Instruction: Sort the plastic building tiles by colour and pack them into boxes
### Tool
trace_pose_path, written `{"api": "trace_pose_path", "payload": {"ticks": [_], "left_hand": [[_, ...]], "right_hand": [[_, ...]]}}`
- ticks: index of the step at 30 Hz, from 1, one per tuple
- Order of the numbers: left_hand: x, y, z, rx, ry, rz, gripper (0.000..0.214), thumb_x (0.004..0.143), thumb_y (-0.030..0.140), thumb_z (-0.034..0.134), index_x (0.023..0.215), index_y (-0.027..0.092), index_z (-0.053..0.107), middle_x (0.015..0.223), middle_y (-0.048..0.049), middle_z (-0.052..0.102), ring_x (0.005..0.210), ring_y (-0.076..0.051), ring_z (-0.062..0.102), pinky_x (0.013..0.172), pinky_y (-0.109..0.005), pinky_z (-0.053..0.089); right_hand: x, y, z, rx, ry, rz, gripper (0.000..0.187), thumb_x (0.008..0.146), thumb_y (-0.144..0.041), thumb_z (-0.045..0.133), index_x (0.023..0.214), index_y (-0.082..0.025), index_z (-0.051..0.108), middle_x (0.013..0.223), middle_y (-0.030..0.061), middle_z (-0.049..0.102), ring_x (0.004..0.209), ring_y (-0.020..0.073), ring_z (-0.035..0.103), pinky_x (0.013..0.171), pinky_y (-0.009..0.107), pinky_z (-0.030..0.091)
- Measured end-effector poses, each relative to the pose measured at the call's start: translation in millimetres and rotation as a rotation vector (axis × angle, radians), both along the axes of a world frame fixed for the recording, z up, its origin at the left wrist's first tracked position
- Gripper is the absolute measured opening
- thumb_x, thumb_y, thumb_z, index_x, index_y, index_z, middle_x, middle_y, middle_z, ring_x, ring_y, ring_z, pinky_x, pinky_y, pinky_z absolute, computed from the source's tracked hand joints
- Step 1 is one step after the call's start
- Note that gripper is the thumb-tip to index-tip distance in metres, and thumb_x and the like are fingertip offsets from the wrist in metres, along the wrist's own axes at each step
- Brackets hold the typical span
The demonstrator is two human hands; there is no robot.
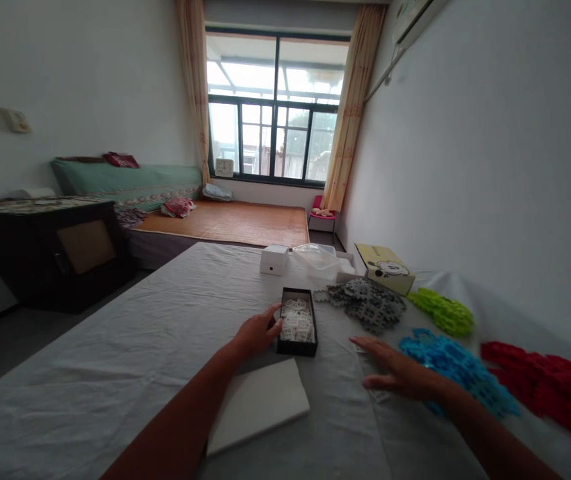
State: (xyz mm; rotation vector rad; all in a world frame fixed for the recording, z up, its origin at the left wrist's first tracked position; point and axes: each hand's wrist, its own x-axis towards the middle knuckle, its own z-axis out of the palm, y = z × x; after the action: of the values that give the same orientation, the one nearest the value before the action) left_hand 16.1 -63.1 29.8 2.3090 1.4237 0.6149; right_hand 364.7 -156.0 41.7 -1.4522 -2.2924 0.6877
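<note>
My left hand (258, 331) rests against the left side of a small black box (299, 349) filled with white plastic pieces (298, 320), its fingers curled on the box's edge. My right hand (396, 371) lies flat and open on the white sheet (115, 373), just left of a pile of blue pieces (452, 367). A flat white lid (258, 405) lies near me, below the box.
Piles of grey (370, 301), green (442, 311) and red pieces (550, 387) lie along the right by the wall. A small white box (274, 259), a clear container (321, 256) and a yellow box (385, 267) stand farther back. A bed and dark cabinet lie beyond.
</note>
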Motion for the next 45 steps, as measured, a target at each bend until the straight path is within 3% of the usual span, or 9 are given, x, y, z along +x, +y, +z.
{"api": "trace_pose_path", "payload": {"ticks": [4, 7, 14, 22, 26, 31, 35, 40, 45], "left_hand": [[1, 0, 1.2, -0.014, 0.008, 0.001, 0.052, 0.09, 0.04, 0.036, 0.138, 0.02, 0.04, 0.081, -0.0017, 0.067, 0.071, -0.016, 0.059, 0.066, -0.024, 0.039], [1, 1, 0.7, -0.018, 0.014, 0.006, 0.053, 0.09, 0.041, 0.036, 0.138, 0.02, 0.039, 0.081, -0.0019, 0.067, 0.072, -0.016, 0.059, 0.066, -0.024, 0.039], [2, -2, 2.4, -0.026, 0.022, 0.021, 0.052, 0.09, 0.041, 0.037, 0.137, 0.021, 0.04, 0.084, -0.0027, 0.068, 0.075, -0.017, 0.061, 0.069, -0.025, 0.041], [1, -2, 1.9, -0.019, 0.018, 0.021, 0.052, 0.089, 0.042, 0.037, 0.138, 0.022, 0.04, 0.087, -0.0033, 0.069, 0.079, -0.018, 0.062, 0.07, -0.025, 0.042], [-3, 2, -1.8, -0.012, -0.042, -0.031, 0.053, 0.089, 0.043, 0.037, 0.137, 0.02, 0.04, 0.083, -0.0024, 0.069, 0.074, -0.017, 0.062, 0.067, -0.025, 0.042], [-8, 4, -0.8, -0.064, -0.113, -0.071, 0.051, 0.09, 0.043, 0.035, 0.134, 0.019, 0.045, 0.077, -0.001, 0.068, 0.068, -0.015, 0.061, 0.067, -0.024, 0.044], [-15, 8, 5.0, -0.193, -0.227, -0.11, 0.047, 0.087, 0.042, 0.038, 0.124, 0.017, 0.055, 0.076, -0.0013, 0.068, 0.063, -0.013, 0.061, 0.061, -0.023, 0.046], [-28, 19, 10.6, -0.291, -0.441, -0.031, 0.049, 0.082, 0.039, 0.042, 0.119, 0.011, 0.056, 0.083, -0.0056, 0.066, 0.065, -0.012, 0.06, 0.05, -0.02, 0.044], [-28, 19, 9.7, -0.323, -0.497, -0.01, 0.047, 0.08, 0.034, 0.044, 0.121, 0.013, 0.054, 0.081, -0.004, 0.064, 0.062, -0.011, 0.058, 0.05, -0.02, 0.044]], "right_hand": [[-4, -4, 12.7, -0.065, -0.021, 0.116, 0.059, 0.062, -0.044, 0.075, 0.118, -0.028, 0.063, 0.132, 0.0076, 0.054, 0.124, 0.0279, 0.046, 0.104, 0.042, 0.034], [-4, -1, 11.1, -0.053, 0.005, 0.067, 0.03, 0.072, -0.033, 0.064, 0.101, -0.027, 0.071, 0.111, 0.0067, 0.066, 0.101, 0.0239, 0.06, 0.09, 0.038, 0.045], [-12, 12, -1.7, 0.008, -0.013, -0.02, 0.019, 0.074, -0.026, 0.056, 0.081, -0.025, 0.073, 0.08, 0.0018, 0.072, 0.075, 0.0208, 0.065, 0.073, 0.032, 0.049], [-104, 60, 43.7, 0.316, 0.181, -0.211, 0.031, 0.079, -0.04, 0.058, 0.099, -0.019, 0.068, 0.09, 0.0056, 0.071, 0.078, 0.0199, 0.064, 0.076, 0.033, 0.05], [-141, 44, 54.4, 0.46, 0.112, -0.041, 0.036, 0.079, -0.035, 0.061, 0.112, -0.019, 0.063, 0.111, 0.0098, 0.065, 0.106, 0.0249, 0.056, 0.093, 0.041, 0.044], [-164, -10, 37.3, 0.188, -0.025, 0.472, 0.057, 0.068, -0.042, 0.073, 0.121, -0.029, 0.058, 0.119, 0.0043, 0.062, 0.111, 0.0258, 0.055, 0.094, 0.038, 0.046], [-165, -27, 24.8, 0.184, -0.146, 0.41, 0.075, 0.066, -0.034, 0.073, 0.135, -0.034, 0.043, 0.142, 0.0068, 0.042, 0.126, 0.0336, 0.041, 0.104, 0.046, 0.036], [-147, -32, 30.6, 0.111, -0.132, 0.418, 0.077, 0.055, -0.03, 0.074, 0.128, -0.03, 0.05, 0.124, 0.0084, 0.055, 0.114, 0.0322, 0.049, 0.097, 0.045, 0.042], [-104, -20, 48.0, 0.247, -0.035, 0.075, 0.063, 0.07, -0.033, 0.064, 0.13, -0.026, 0.048, 0.131, 0.0115, 0.049, 0.121, 0.0275, 0.046, 0.102, 0.04, 0.038]]}}
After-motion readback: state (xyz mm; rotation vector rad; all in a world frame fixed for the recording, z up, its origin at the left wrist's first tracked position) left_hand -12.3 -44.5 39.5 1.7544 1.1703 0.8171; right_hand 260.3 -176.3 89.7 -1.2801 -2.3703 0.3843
